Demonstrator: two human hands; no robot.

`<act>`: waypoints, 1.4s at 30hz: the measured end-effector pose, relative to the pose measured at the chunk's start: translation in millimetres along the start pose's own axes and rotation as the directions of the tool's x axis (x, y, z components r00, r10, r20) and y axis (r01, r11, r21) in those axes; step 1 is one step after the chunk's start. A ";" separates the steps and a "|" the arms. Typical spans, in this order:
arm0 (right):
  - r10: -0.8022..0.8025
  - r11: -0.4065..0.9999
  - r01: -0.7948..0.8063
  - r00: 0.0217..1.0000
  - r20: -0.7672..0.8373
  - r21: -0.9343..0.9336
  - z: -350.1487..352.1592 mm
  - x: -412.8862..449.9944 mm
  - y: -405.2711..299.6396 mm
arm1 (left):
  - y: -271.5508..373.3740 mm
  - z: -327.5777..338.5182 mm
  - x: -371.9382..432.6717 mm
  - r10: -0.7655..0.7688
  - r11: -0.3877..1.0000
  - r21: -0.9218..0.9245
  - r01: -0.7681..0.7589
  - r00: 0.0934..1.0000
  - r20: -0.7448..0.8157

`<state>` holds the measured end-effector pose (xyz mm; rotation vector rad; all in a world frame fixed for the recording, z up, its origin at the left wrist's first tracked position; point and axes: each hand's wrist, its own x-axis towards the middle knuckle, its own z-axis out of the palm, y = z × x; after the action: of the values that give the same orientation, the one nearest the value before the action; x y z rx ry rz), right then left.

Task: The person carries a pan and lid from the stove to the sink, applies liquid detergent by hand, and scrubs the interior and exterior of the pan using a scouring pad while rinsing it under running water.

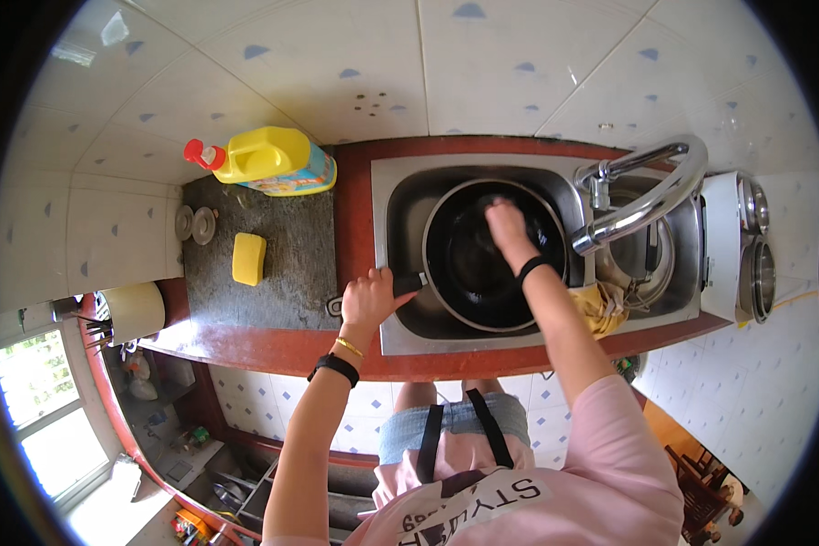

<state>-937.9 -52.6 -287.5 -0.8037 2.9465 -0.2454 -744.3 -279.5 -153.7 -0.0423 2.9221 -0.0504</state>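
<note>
A black frying pan (471, 273) with a pale rim sits in the left basin of the steel sink (404, 188). My left hand (368, 297) is wrapped around its black handle (407, 282), which reaches out over the sink's left edge. Inside the pan, my right hand (506, 222) is bunched low against the far part of the inner surface. It grips a small dark pad (491, 202), blurred by motion and mostly hidden under the fingers. Wet highlights show on the pan's dark surface.
A chrome faucet (645, 198) arches over the right basin, which holds a lidded or round pan (665, 256). A yellow cloth (599, 308) hangs on the divider. On the dark counter (286, 259) are a yellow sponge (249, 259) and a yellow detergent jug (280, 160).
</note>
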 end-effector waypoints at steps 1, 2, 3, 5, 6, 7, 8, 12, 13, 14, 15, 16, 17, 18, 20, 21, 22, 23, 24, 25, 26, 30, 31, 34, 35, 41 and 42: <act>0.069 0.997 -0.068 0.997 0.030 -0.042 0.3 -8.5 19.8 | 1.2 2.4 -0.8 0.010 1.000 0.011 -0.010 0.999 -0.050; 0.060 0.997 -0.060 0.998 0.011 -0.040 -2.5 -23.8 33.8 | 1.1 5.2 -0.4 0.008 1.000 0.011 -0.007 0.999 -0.036; 0.049 0.998 -0.050 0.999 -0.009 -0.035 -6.0 -41.0 40.2 | 0.9 7.8 0.9 0.021 0.999 0.029 -0.019 0.997 -0.075; 0.133 0.990 -0.121 0.975 0.177 -0.074 -8.0 -78.0 31.0 | 0.4 7.0 -0.4 0.022 1.000 0.024 -0.020 0.996 -0.086; 0.153 0.987 -0.135 0.951 0.270 -0.084 -14.2 -92.2 17.8 | 0.1 7.8 1.5 0.014 1.000 0.011 -0.014 0.998 -0.068; 0.169 0.985 -0.143 0.917 0.362 -0.096 -21.8 -103.2 -0.8 | -0.4 8.9 1.3 0.004 1.000 -0.002 -0.004 0.999 -0.049; 0.119 0.993 -0.094 0.885 0.450 -0.078 -26.4 -109.8 -21.6 | -1.2 10.0 -2.1 -0.006 1.000 0.000 0.006 0.999 -0.037; -0.120 0.974 0.039 0.925 0.361 0.225 -21.3 -96.4 -77.8 | -0.3 8.9 1.6 0.003 1.000 -0.019 -0.004 0.999 -0.049; -0.095 0.972 0.018 0.944 0.317 0.236 -14.0 -82.4 -84.5 | -0.1 9.2 1.0 0.004 1.000 -0.016 -0.005 0.998 -0.057; -0.067 0.969 -0.003 0.959 0.274 0.247 -8.2 -65.3 -86.4 | 0.4 9.6 1.0 0.002 1.000 -0.013 -0.003 0.999 -0.051; -0.090 0.981 0.045 0.968 0.233 0.189 -1.5 -47.8 -83.4 | 0.6 9.2 1.6 0.010 1.000 -0.011 -0.011 0.998 -0.063; -0.146 0.978 0.128 0.984 0.099 0.165 6.3 -32.4 -74.9 | 0.7 7.9 1.2 0.018 1.000 -0.009 -0.018 0.997 -0.076; -0.132 0.987 0.126 0.990 0.050 0.105 4.0 -16.5 -70.3 | -0.3 8.0 0.4 0.014 1.000 -0.006 -0.015 0.998 -0.064; -0.117 0.991 0.113 0.992 0.042 0.068 3.4 -6.3 -58.0 | 0.5 7.0 1.0 0.014 1.000 0.013 -0.013 0.998 -0.057; -0.098 0.992 0.101 0.994 0.044 -0.070 5.8 0.1 -29.1 | 0.8 7.4 -2.1 0.024 0.999 0.034 -0.022 0.999 -0.044; -0.039 0.994 0.043 0.998 0.046 -0.097 6.3 -7.0 -13.2 | 1.9 7.3 0.1 0.024 0.999 0.025 -0.022 0.999 -0.046; -0.004 0.989 0.011 0.999 0.054 -0.145 6.5 -16.8 -3.5 | 1.3 6.0 0.2 0.009 1.000 0.018 -0.008 0.999 -0.050; 0.034 0.981 -0.022 0.998 0.060 -0.193 8.3 -31.2 1.7 | 0.5 5.4 0.1 0.015 1.000 0.018 -0.014 0.998 -0.055; 0.083 0.976 -0.055 0.989 0.122 -0.212 4.6 -46.5 4.4 | 0.5 5.8 0.7 0.008 1.000 0.018 -0.007 0.999 -0.043; 0.131 0.970 -0.087 0.974 0.184 -0.229 2.7 -63.5 3.6 | 0.8 6.0 0.5 0.000 1.000 0.021 0.000 1.000 -0.028; 0.169 0.968 -0.106 0.945 0.280 -0.228 2.1 -80.1 -0.3 | 1.7 6.4 1.1 0.011 1.000 0.020 -0.010 0.999 -0.033; 0.124 0.982 -0.179 0.864 0.488 0.066 -23.2 -118.9 -51.4 | 1.4 6.6 0.6 0.015 1.000 0.023 -0.014 0.999 -0.047; 0.065 0.967 -0.175 0.875 0.480 0.188 -24.2 -123.0 -62.8 | 2.7 5.9 1.4 0.012 0.999 0.032 -0.010 0.999 -0.046; 0.074 0.764 -0.204 0.970 0.231 0.612 -36.7 -121.5 -96.5 | 2.8 4.6 3.5 0.001 1.000 0.026 0.000 0.999 -0.050; 0.150 0.607 -0.263 0.965 0.216 0.750 -48.6 -120.0 -105.9 | 1.8 4.9 3.4 0.000 1.000 0.030 0.002 0.999 -0.051; 0.053 0.730 0.127 0.969 -0.242 0.671 -67.0 -122.3 -130.1 | 1.7 4.3 3.2 0.016 0.999 0.041 -0.014 0.998 -0.055; -0.003 0.764 0.163 0.968 -0.250 0.624 -67.7 -114.5 -132.7 | 1.3 5.5 2.5 0.022 0.999 0.046 -0.019 0.998 -0.067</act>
<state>-781.3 -97.9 -194.0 -0.8264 2.6900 -1.3573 -745.6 -278.4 -159.6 -0.0030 2.9870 -0.1173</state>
